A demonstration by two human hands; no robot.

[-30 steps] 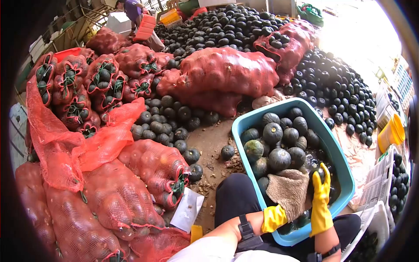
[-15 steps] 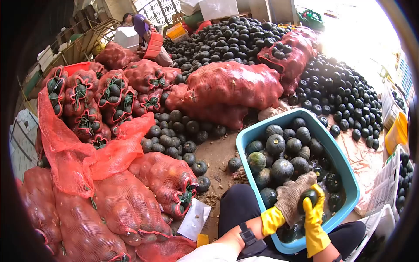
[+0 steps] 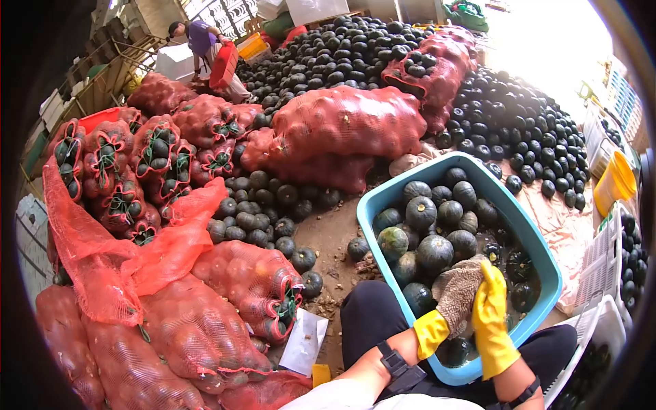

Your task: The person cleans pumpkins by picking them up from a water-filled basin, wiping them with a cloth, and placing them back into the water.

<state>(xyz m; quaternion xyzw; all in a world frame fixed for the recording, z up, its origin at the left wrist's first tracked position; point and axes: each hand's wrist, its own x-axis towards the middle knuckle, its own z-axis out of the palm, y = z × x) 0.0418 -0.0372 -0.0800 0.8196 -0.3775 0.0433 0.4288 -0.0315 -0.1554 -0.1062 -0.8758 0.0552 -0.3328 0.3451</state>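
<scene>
Both my hands wear yellow rubber gloves over a blue tub (image 3: 547,273) of dark green pumpkins (image 3: 434,253) and water. A brown terry cloth (image 3: 459,292) covers the fingers of my left hand (image 3: 437,329), which presses it against my right hand. My right hand (image 3: 490,318) is curled around a small pumpkin, now hidden behind the cloth and glove. Loose pumpkins are heaped at the tub's far left, while others sit in the water on the right.
Red mesh sacks (image 3: 342,130) of pumpkins lie ahead and to the left. Pumpkin heaps (image 3: 519,130) spread behind the tub. White crates (image 3: 601,273) and a yellow bucket (image 3: 615,183) stand at right. A person (image 3: 205,48) at the back left holds a red basket (image 3: 224,67).
The cloth in my left hand has moved over the pumpkin in my right hand, hiding it. My right hand has turned. The view has shifted slightly; the person at the back still holds the basket.
</scene>
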